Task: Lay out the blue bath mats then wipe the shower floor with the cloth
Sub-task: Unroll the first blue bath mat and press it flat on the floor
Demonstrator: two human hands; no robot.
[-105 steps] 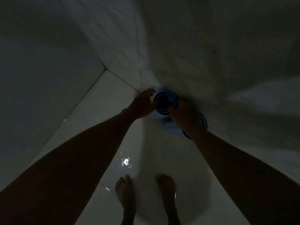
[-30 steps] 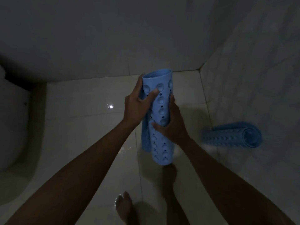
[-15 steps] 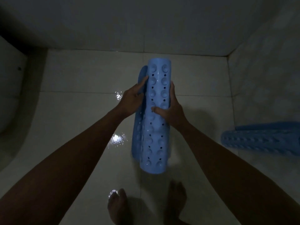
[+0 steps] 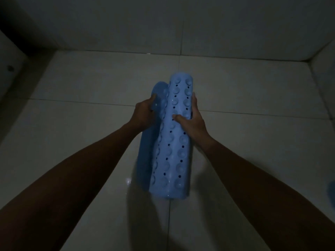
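I hold a rolled blue bath mat upright above the tiled shower floor, its suction cups and small holes facing me. My left hand grips the loose outer flap on the roll's left side. My right hand clasps the roll's right side, thumb across the front. A sliver of a second blue mat shows at the right edge. No cloth is in view.
Pale tiled walls close the space at the back and right. A white fixture stands at the far left. The floor tiles look wet, with a small glint below the mat. The room is dim.
I have picked one rolled mat out of the corner and turned with it; its outer flap has peeled further to the left. The second mat has slid almost out of view on the right.
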